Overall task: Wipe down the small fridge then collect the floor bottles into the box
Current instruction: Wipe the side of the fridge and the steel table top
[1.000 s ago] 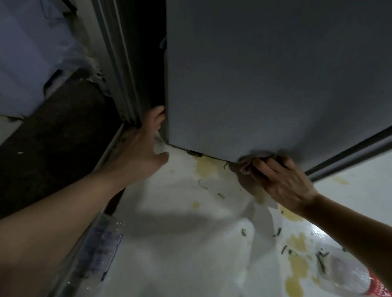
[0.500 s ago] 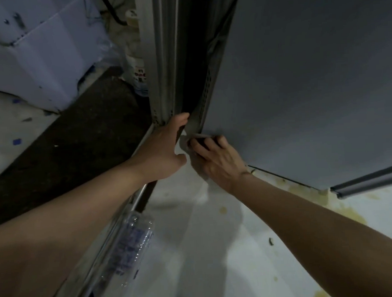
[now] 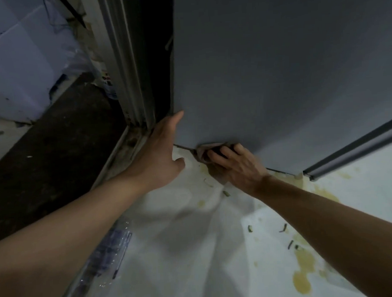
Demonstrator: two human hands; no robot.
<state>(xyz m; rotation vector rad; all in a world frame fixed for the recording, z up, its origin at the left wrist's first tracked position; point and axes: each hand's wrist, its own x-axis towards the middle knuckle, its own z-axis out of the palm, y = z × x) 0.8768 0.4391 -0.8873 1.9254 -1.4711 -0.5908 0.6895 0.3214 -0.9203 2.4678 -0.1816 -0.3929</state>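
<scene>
From the head camera I see the grey side panel of the small fridge (image 3: 276, 66) filling the upper right, its bottom edge meeting a pale floor (image 3: 183, 250). My right hand (image 3: 234, 163) is pressed low against that bottom edge, fingers curled around a bunched cloth (image 3: 205, 149) that touches both the panel and the floor line; the cloth is mostly covered, so I can make out only a greyish fold. My left hand (image 3: 161, 156) rests flat at the fridge's near corner, fingers straight and together pointing up along the corner edge, thumb spread out to the side, gripping nothing. The two hands are near each other, not touching.

A clear plastic bottle (image 3: 109, 248) with a bluish label lies on its side on the floor at lower left, partly hidden by my left forearm. It sits beside a metal door track (image 3: 114, 152) that runs up to a grey frame (image 3: 128, 61) left of the fridge, with a dark gap between frame and fridge. Yellowish stains (image 3: 305, 271) and small dark scraps (image 3: 250, 228) mark the floor on the right. A pale box-like shape (image 3: 18, 66) stands at upper left beyond a dark mat (image 3: 52, 165); I cannot tell whether it is the collecting box
</scene>
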